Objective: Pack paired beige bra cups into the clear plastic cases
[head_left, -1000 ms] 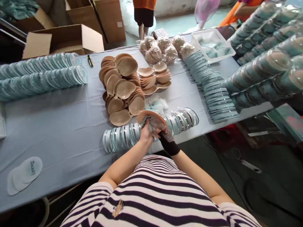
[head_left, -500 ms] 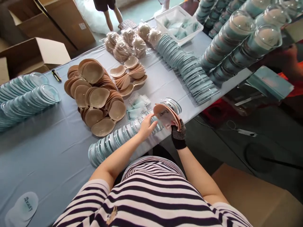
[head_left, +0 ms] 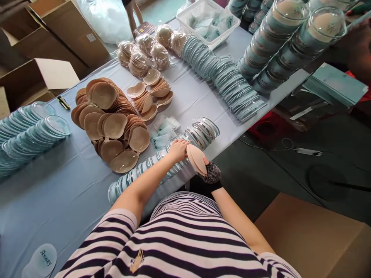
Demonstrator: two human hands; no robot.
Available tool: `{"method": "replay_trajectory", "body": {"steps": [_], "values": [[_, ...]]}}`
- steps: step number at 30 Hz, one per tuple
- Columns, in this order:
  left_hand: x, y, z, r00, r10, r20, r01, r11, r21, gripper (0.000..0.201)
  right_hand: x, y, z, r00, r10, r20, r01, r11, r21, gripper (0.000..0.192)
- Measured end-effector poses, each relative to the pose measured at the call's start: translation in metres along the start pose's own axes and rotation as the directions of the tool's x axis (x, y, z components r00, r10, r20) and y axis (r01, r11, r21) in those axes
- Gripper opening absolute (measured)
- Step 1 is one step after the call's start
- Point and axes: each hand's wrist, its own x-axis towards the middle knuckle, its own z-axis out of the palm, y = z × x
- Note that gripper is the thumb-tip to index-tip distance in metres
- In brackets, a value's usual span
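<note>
My right hand point(head_left: 212, 172), in a black dotted fingerless glove, grips a pair of beige bra cups point(head_left: 197, 158) pressed together, outer side up. At the cups' left edge, my bare left hand point(head_left: 177, 150) has its fingers curled closed on the rim; the fingertips are partly hidden. Beneath my hands runs a row of clear plastic domed containers point(head_left: 139, 173) with pale blue inserts. Several containers point(head_left: 203, 131) at its far end show beige cups inside. Small printed sachets point(head_left: 162, 131) lie behind the row. A large pile of beige bra cups point(head_left: 114, 125) lies to the left.
Bagged cups point(head_left: 145, 54), a white basket point(head_left: 205, 17) of sachets and a nested row of clear containers point(head_left: 223, 77) stand at the back. Tall filled stacks point(head_left: 272, 42) rise right. A utility knife point(head_left: 63, 102) lies left, and a cardboard box point(head_left: 307, 235) sits on the floor.
The cups have turned from showing their inside to showing their outer side, and come lower, nearer my body. My left hand has closed at their edge. The end containers are now uncovered.
</note>
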Motion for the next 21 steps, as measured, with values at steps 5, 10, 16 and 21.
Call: {"method": "replay_trajectory", "body": {"steps": [5,10,16,21], "values": [[0.005,-0.003,0.001,0.999,0.054,0.006,-0.054,0.996,-0.072,0.042,-0.007,0.0,0.007,0.998,0.049,0.049,-0.047,0.998,-0.035,0.06],[0.004,-0.009,0.002,0.999,0.036,-0.036,-0.04,0.995,-0.091,0.051,0.015,-0.023,0.007,0.989,0.11,0.1,-0.11,0.994,-0.005,0.056],[0.003,-0.008,0.006,0.997,0.035,-0.074,-0.05,0.975,-0.215,0.099,0.063,-0.031,0.001,0.964,0.169,0.205,-0.165,0.986,-0.04,0.042],[0.002,-0.007,0.005,1.0,-0.007,-0.005,0.006,0.981,-0.194,0.099,0.059,-0.017,-0.012,0.968,0.099,0.231,-0.08,0.993,-0.089,0.036]]}}
